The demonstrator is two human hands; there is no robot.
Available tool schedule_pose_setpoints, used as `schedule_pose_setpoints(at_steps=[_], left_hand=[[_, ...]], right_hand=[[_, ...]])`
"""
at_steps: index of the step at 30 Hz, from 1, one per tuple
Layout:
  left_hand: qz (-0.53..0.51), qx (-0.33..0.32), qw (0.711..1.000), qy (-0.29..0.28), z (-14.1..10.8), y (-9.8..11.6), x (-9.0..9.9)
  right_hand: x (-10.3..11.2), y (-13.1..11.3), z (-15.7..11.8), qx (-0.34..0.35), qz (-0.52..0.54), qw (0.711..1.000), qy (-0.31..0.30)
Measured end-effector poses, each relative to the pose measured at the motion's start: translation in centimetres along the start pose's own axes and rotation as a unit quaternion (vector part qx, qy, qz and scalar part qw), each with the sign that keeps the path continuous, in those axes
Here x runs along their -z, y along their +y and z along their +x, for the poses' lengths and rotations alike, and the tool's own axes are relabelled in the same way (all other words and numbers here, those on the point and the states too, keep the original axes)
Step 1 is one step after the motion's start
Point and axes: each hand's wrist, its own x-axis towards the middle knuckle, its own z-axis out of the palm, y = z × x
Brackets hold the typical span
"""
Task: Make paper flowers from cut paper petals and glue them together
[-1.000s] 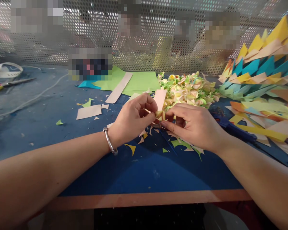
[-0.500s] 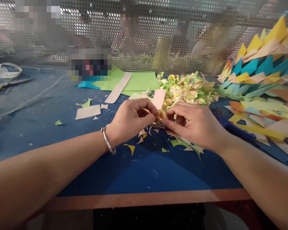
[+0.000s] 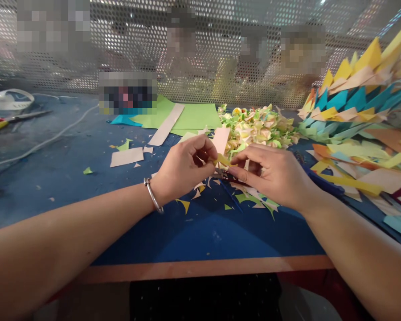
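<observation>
Between the fingertips of both hands is a small yellow piece of paper [image 3: 223, 160], partly hidden by the fingers. My left hand [image 3: 190, 167], with a silver bangle at the wrist, pinches its left side. Thumb and forefinger of my right hand [image 3: 265, 176] hold its right side. Below the hands lie pink, green and yellow paper scraps [image 3: 184, 206] and a thin blue stick-like thing [image 3: 231, 196]. Just behind the fingers rests a pink paper strip [image 3: 221, 139]. A heap of small folded paper pieces [image 3: 257, 127] stands beyond my right hand.
Green sheets [image 3: 194, 117] and a long pink strip [image 3: 167, 125] lie at the back, before a perforated metal screen [image 3: 207, 58]. Scissors [image 3: 20, 117], a white cord [image 3: 53, 136] and a tape roll [image 3: 15, 100] sit left. At right are a layered paper construction [image 3: 357, 98] and loose paper strips [image 3: 364, 183].
The yellow paper between my fingers was curved and looped; now it looks flatter and more stretched out. The camera view has shifted slightly. Both hands stay nearly in place.
</observation>
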Motion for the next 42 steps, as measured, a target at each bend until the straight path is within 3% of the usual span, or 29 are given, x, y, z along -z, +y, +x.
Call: schedule_pose_setpoints(at_steps=[10,16,22,29,42], left_hand=[[-0.015,-0.007,1.000,0.004,-0.1,0.0,0.2],[-0.133,0.052,0.990,0.014,0.5,-1.1,-0.2],[-0.213,0.125,0.968,0.046,0.8,-1.7,-0.2],[-0.243,0.165,0.955,0.042,0.8,-1.5,-0.3],[-0.271,0.203,0.940,0.046,0.9,-1.5,-0.2]], right_hand=[[1.3,0.2,-2.1,-0.008,-0.054,0.998,-0.013],[4.2,3.1,-5.3,-0.132,-0.135,0.982,0.000],[6.5,6.9,-8.2,-0.252,-0.263,0.931,0.033],[7.1,6.9,-9.4,-0.299,-0.283,0.911,-0.008],[7.5,10.0,-10.4,-0.381,-0.234,0.894,-0.034]])
